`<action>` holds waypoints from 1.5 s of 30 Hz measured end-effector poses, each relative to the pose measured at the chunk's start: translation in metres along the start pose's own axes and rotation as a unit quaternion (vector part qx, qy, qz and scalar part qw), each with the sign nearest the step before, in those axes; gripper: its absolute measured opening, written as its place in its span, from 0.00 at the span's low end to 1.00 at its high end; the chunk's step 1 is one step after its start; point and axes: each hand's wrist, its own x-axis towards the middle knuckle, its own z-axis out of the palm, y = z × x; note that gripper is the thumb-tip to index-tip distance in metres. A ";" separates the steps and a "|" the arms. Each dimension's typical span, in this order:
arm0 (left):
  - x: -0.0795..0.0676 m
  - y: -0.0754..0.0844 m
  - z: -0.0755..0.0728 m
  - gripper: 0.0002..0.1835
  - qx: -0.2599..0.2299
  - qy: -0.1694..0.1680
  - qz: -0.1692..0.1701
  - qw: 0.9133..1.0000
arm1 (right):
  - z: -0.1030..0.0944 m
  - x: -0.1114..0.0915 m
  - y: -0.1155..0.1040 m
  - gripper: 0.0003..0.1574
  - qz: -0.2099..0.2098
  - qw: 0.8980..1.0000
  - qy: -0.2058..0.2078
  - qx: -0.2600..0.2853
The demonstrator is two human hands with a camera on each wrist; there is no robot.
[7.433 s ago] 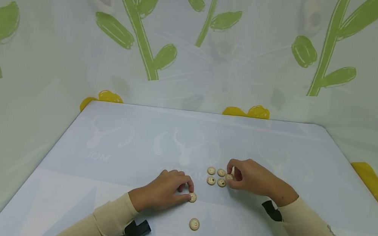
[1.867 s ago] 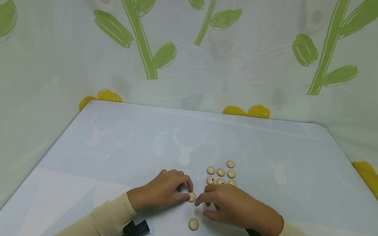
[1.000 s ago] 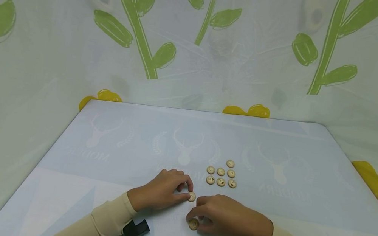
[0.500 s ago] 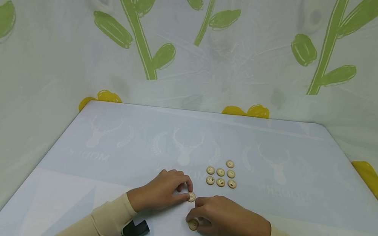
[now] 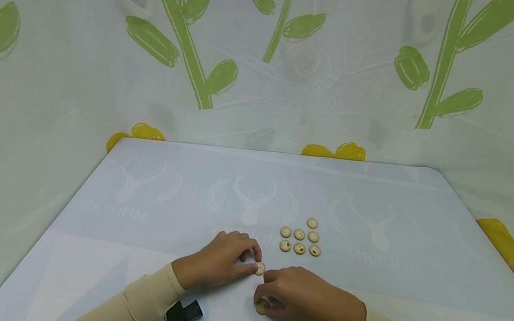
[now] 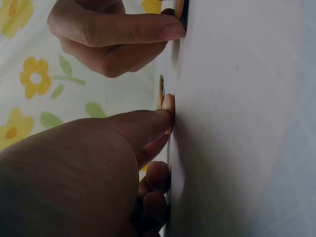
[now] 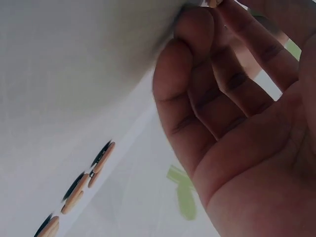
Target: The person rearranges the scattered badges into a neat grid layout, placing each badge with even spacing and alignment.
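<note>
Round wooden buttons lie on the pale table. My left hand (image 5: 224,258) pinches one button (image 5: 259,269) by its left edge, between thumb and forefinger, and the left wrist view shows that button (image 6: 168,111) tilted up on edge at the tabletop. Closer to the front edge, my right hand (image 5: 306,297) pinches a second button (image 5: 262,306), which looks slightly tilted in the head view. The right wrist view shows the curled fingers of my right hand (image 7: 237,98), with only a sliver of its button at the top.
Beyond my right hand sit several more buttons (image 5: 299,248) in two short rows, with a single button (image 5: 312,222) behind the right column. The table (image 5: 153,223) carries faint deer-head prints. A patterned curtain (image 5: 338,85) hangs around its back and sides.
My right hand has come from the grouped buttons toward me and taken hold of the front button, now slightly tilted. The group shows a lone button behind its rows. My left hand stays put.
</note>
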 end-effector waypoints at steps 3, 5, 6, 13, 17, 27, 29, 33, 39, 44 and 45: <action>0.000 0.000 0.000 0.04 0.001 0.003 0.002 1.000 | 0.000 0.001 0.000 0.06 -0.013 1.000 0.009 -0.017; 0.000 0.000 0.000 0.04 0.001 0.004 0.004 1.000 | 0.000 0.001 -0.001 0.06 -0.020 0.999 0.014 -0.028; 0.000 0.000 0.000 0.04 0.000 0.004 0.004 1.000 | 0.000 0.001 0.000 0.07 -0.028 0.999 0.021 -0.036; 0.001 -0.001 0.001 0.04 0.001 0.003 0.001 1.000 | 0.000 0.000 0.001 0.08 -0.039 0.997 0.031 -0.055; 0.000 -0.001 0.001 0.04 0.000 0.003 0.000 1.000 | -0.001 0.000 0.002 0.08 -0.042 0.997 0.033 -0.060; 0.000 -0.001 0.000 0.04 -0.010 0.003 0.000 1.000 | -0.002 0.000 0.003 0.06 -0.045 0.996 0.043 -0.066; 0.000 -0.001 0.000 0.04 -0.014 0.004 -0.001 1.000 | -0.004 -0.001 0.003 0.06 -0.043 0.996 0.043 -0.064; 0.000 -0.001 0.000 0.07 -0.017 0.002 -0.003 1.000 | -0.008 -0.002 0.004 0.05 -0.045 0.995 0.057 -0.069; 0.000 -0.002 0.000 0.10 -0.015 -0.004 -0.003 1.000 | -0.013 -0.005 0.007 0.06 -0.034 0.995 0.071 -0.067; 0.001 -0.002 0.001 0.11 -0.016 -0.004 0.006 1.000 | -0.017 -0.008 0.013 0.07 -0.010 0.995 0.078 -0.064; 0.000 -0.002 0.001 0.11 -0.017 -0.003 0.008 1.000 | -0.017 -0.009 0.014 0.07 -0.009 0.994 0.086 -0.066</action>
